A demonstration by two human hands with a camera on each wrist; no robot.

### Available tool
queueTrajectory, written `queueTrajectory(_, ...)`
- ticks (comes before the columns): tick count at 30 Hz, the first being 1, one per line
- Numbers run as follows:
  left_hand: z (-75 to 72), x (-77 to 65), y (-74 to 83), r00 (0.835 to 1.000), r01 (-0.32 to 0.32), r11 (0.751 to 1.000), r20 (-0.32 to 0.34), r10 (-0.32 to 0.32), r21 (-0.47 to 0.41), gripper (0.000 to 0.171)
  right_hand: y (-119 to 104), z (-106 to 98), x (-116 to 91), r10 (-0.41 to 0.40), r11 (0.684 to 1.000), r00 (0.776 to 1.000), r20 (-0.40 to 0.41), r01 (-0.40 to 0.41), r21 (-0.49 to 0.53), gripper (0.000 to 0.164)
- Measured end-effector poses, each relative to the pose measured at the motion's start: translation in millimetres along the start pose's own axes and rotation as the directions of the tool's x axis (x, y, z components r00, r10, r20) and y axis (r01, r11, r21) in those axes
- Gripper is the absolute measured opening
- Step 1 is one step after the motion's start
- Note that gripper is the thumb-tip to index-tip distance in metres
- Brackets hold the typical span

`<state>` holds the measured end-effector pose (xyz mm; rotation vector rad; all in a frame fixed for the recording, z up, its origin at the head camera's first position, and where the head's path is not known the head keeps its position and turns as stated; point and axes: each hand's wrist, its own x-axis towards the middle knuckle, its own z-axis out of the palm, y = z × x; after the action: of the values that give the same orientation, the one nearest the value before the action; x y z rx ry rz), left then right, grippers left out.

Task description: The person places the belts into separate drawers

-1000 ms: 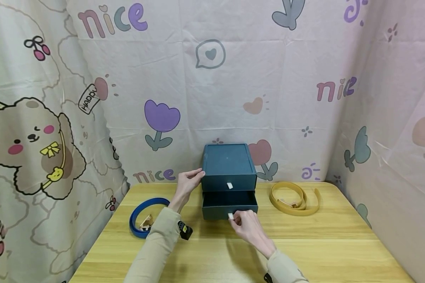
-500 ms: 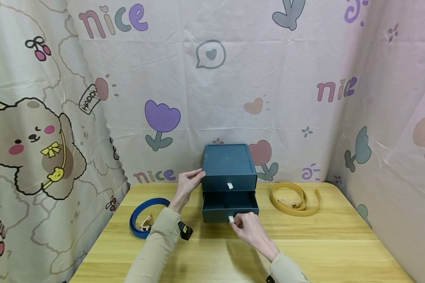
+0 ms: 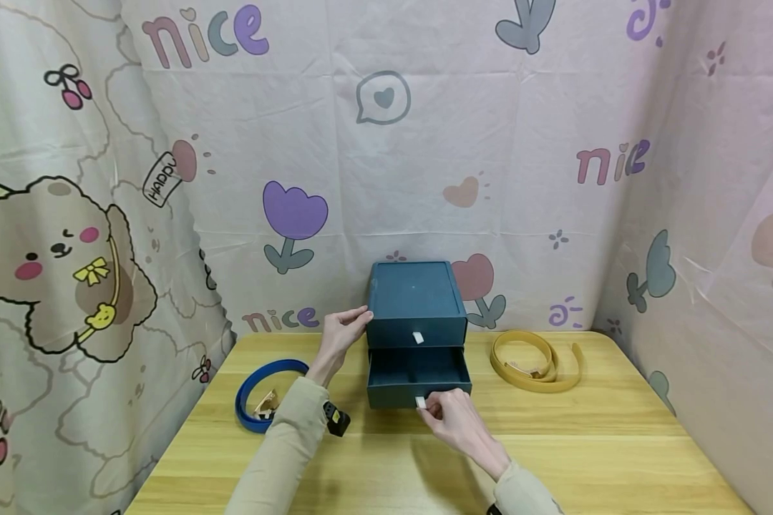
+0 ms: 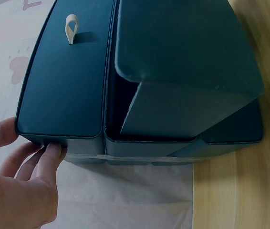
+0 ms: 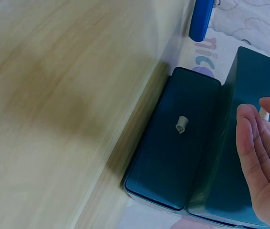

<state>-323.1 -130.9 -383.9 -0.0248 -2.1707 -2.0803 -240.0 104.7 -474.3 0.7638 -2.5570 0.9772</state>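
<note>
A dark teal drawer box (image 3: 415, 290) stands at the back middle of the table. Its middle drawer (image 3: 389, 397) is pulled partly out, and no contents show inside. My right hand (image 3: 457, 422) pinches that drawer's white pull tab (image 3: 420, 403) between thumb and fingers. At the box's upper left corner, my left hand (image 3: 341, 336) grips it, thumb on the top edge and fingers against the side, as the left wrist view shows. The top drawer (image 4: 63, 81) is closed. Below the pulled-out one, the bottom drawer (image 5: 173, 152) is closed too, hidden in the head view.
On the wooden table (image 3: 386, 465), a coiled blue belt (image 3: 248, 411) lies to the left, partly behind the left sleeve. To the right of the box lies a coiled yellow belt (image 3: 544, 386). A patterned cloth (image 3: 412, 164) hangs behind and at both sides.
The right hand has drawn the middle drawer a little further out toward me, more slowly in the last half second. The left hand has stayed at the box's corner.
</note>
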Motion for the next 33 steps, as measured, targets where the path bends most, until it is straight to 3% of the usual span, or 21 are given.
queueTrajectory(9, -0.3, -0.7, 0.1, 1.0, 0.001, 1.0, 0.003, -0.001, 0.002, 0.038, -0.5, -0.8, -4.9, -0.059, 0.998, 0.998, -0.016, 0.059, 0.004, 0.013)
queueTrajectory(19, -0.5, 0.0, 0.8, 1.0, 0.003, 1.0, -0.009, -0.003, 0.006, 0.037, -4.2, -3.1, -9.4, -0.047, 0.999, 0.999, 0.011, 0.047, 0.0, 0.013)
queueTrajectory(33, -0.2, -0.5, 1.0, 1.0, 0.002, 1.0, -0.004, -0.002, -0.003, 0.038, -4.8, -2.7, -16.6, -0.091, 0.996, 0.996, -0.016, 0.091, -0.023, 0.017)
